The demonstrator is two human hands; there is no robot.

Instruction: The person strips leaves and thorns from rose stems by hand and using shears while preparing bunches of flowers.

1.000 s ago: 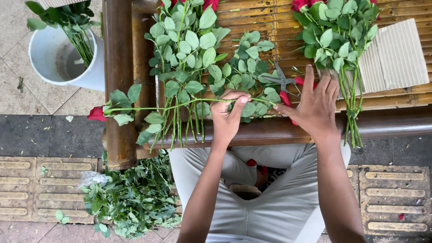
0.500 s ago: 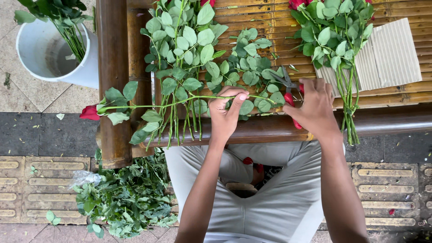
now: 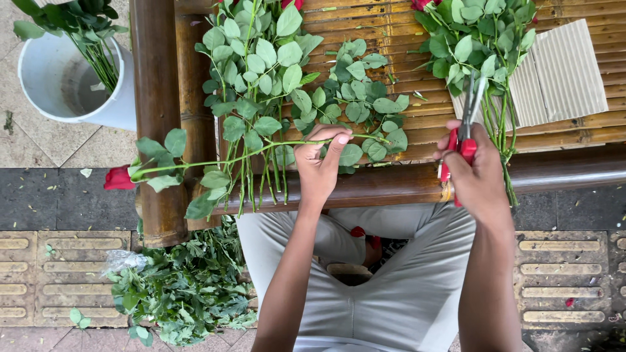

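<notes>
Along the counter's near edge, left hand (image 3: 319,166) pinches a rose stem (image 3: 248,155), bloom hanging past the left corner. Right hand (image 3: 479,176) clamps red-handled shears (image 3: 464,133), blades up.

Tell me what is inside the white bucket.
The white bucket holds a few green leafy stems leaning against its right wall. Its pale bottom shows, but whether it contains water cannot be told.

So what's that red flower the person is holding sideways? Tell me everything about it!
It is a single rose lying sideways across the bamboo table. Its red bud sticks out past the table's left edge, over the ground. The long thin green stem carries several rounded green leaves. The left hand pinches the stem near its cut end. It crosses over the stems of a bunch of roses lying there.
</notes>
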